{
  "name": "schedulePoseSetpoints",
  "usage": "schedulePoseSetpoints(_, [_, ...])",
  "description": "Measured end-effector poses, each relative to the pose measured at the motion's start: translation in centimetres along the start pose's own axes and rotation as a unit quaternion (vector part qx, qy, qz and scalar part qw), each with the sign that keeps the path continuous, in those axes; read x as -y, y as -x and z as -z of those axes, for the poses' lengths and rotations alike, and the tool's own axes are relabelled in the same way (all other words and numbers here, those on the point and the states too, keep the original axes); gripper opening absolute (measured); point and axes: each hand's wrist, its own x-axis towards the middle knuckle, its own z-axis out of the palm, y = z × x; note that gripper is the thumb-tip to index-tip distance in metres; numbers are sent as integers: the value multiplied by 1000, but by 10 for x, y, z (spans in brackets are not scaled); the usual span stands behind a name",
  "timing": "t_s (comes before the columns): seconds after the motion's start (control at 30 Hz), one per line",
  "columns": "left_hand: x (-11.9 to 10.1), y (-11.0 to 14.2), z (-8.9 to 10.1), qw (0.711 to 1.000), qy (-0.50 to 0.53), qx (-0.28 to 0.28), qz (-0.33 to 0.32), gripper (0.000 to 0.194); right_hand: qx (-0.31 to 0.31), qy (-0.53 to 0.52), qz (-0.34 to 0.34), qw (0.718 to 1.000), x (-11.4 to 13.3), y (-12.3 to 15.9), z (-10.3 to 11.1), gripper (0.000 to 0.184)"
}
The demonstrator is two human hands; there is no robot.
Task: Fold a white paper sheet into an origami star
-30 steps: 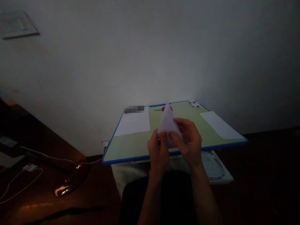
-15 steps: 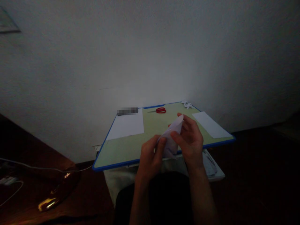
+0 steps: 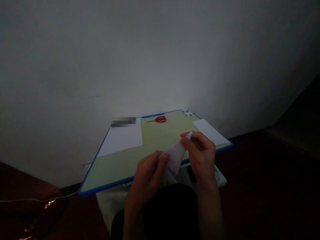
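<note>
A folded piece of white paper (image 3: 175,156) is held up between both hands, over the near edge of the table. Its lower left side is pinched by my left hand (image 3: 151,171), thumb on the near face. My right hand (image 3: 201,151) grips the pointed upper tip between thumb and fingers. Beyond the hands, scissors (image 3: 160,119) with red handles lie on the tabletop. The far face of the paper and some fingertips are hidden.
The pale green table (image 3: 110,173) has a blue rim and stands against a grey wall (image 3: 155,60). White sheets (image 3: 125,138) lie at the left, under a blurred dark object (image 3: 123,122). Another white sheet (image 3: 211,131) lies at the right. Small folded paper pieces (image 3: 188,112) sit at the far right corner.
My right hand's thumb and fingers have closed on the paper's upper tip, which looks narrower and flatter now. The view has turned to the right, shifting the table leftward.
</note>
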Motion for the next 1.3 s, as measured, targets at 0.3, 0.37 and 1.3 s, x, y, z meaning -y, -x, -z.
schedulePoseSetpoints(0.3, [-5, -3, -3, 999, 2, -46, -10, 32, -32, 9, -8, 999, -2, -3, -4, 17])
schedulePoseSetpoints(0.37, [-6, -3, -4, 997, 1, -79, 1, 25, -35, 2, -12, 999, -1, -3, -5, 17])
schedulePoseSetpoints(1.3, [0, 1, -4, 989, 10, -140, 51, 16, 17, 44, 27, 999, 1, -5, 6, 24])
